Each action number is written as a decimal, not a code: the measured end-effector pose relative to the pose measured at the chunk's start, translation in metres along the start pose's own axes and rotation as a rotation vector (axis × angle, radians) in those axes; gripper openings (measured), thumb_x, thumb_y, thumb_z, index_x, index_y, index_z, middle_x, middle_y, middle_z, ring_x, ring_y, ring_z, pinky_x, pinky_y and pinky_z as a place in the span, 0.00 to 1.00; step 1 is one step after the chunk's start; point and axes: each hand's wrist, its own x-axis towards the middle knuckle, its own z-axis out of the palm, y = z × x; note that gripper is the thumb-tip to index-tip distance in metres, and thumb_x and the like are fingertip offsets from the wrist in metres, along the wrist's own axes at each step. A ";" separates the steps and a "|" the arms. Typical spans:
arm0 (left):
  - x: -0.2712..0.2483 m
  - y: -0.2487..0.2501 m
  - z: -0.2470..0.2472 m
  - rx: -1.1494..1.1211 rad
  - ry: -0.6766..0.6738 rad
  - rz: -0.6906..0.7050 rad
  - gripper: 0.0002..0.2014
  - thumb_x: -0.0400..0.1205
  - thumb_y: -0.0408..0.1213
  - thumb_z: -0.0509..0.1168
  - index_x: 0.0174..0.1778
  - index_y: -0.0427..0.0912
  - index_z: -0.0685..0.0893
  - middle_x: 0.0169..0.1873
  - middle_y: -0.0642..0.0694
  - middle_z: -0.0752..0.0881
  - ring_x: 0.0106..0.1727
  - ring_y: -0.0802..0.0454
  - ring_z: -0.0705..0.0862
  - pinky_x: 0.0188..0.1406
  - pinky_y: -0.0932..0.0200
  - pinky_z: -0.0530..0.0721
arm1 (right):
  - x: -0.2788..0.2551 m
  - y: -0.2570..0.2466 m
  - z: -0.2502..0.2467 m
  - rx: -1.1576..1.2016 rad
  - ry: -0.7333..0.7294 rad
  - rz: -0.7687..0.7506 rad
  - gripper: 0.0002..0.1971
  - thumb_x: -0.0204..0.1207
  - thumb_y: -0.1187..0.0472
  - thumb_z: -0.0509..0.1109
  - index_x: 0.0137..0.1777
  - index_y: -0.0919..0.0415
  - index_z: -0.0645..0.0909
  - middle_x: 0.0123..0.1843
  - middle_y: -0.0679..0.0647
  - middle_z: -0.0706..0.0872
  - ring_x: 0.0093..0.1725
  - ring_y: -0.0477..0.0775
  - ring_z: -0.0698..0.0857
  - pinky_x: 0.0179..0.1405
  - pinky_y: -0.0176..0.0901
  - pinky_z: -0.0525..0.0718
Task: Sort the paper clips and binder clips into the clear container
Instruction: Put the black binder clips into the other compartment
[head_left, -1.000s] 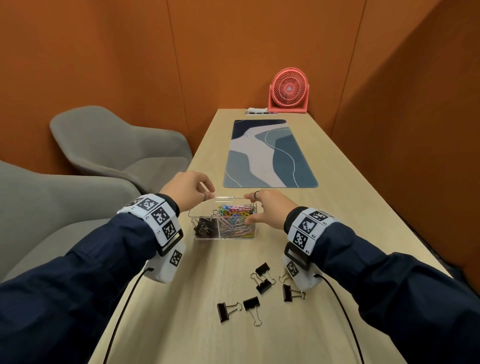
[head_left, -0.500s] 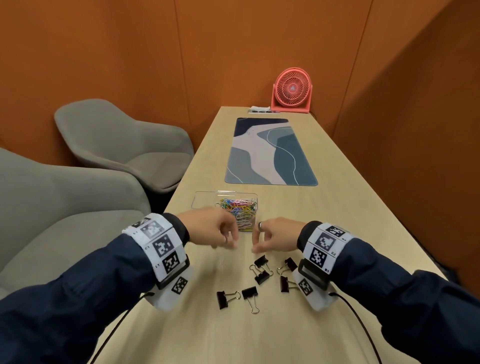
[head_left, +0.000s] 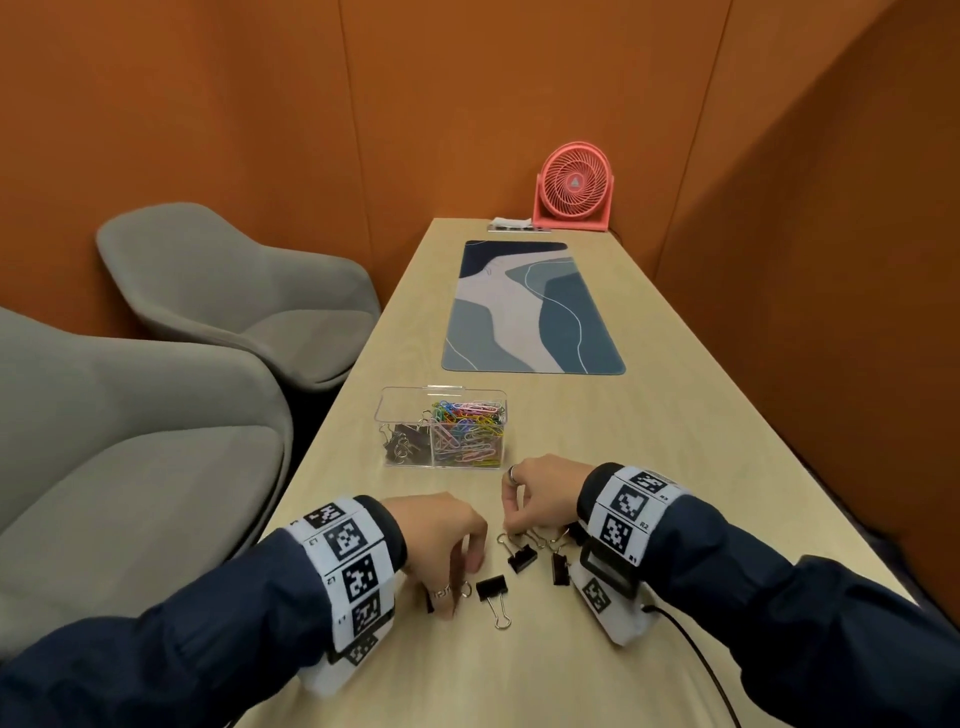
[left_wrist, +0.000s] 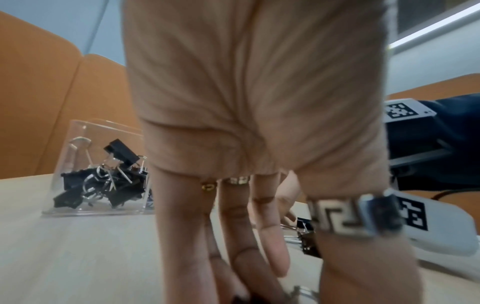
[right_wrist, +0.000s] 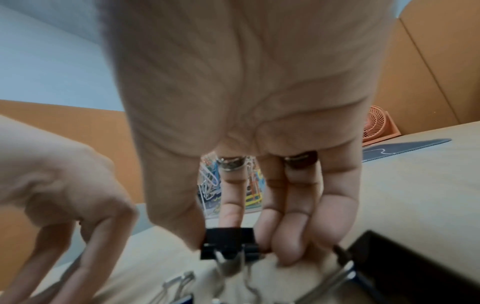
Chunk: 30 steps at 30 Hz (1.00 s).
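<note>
The container (head_left: 441, 428) stands just ahead of both hands, long axis crosswise, top open. The right hand (head_left: 537, 496) pinches a binder clip (right_wrist: 230, 242) between thumb and fingers. The left hand (head_left: 441, 540), fingers curled down, closes on another clip; grip unconfirmed. 3 clips (head_left: 491, 590) lie between the hands. The path forward is unobstructed; the left table edge (head_left: 291, 499) is near.
</note>
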 end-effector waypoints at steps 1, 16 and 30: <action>-0.001 -0.002 -0.001 -0.010 0.007 -0.004 0.21 0.68 0.34 0.77 0.55 0.44 0.81 0.37 0.54 0.82 0.42 0.54 0.80 0.32 0.63 0.78 | -0.001 0.001 -0.001 0.023 0.012 0.006 0.05 0.72 0.57 0.70 0.45 0.54 0.77 0.33 0.45 0.78 0.40 0.51 0.79 0.35 0.36 0.77; 0.003 -0.039 -0.031 -1.909 0.348 -0.025 0.12 0.83 0.26 0.56 0.56 0.23 0.80 0.36 0.35 0.82 0.33 0.47 0.87 0.41 0.52 0.90 | -0.007 -0.015 -0.035 0.573 0.556 -0.222 0.04 0.74 0.54 0.72 0.44 0.52 0.80 0.36 0.45 0.81 0.31 0.38 0.76 0.32 0.27 0.75; 0.007 -0.034 -0.029 -2.025 0.142 -0.007 0.24 0.86 0.46 0.52 0.52 0.27 0.83 0.45 0.31 0.86 0.43 0.36 0.90 0.48 0.46 0.87 | -0.005 -0.007 -0.036 0.337 0.574 -0.137 0.08 0.78 0.53 0.67 0.49 0.56 0.83 0.43 0.49 0.84 0.39 0.41 0.79 0.45 0.36 0.74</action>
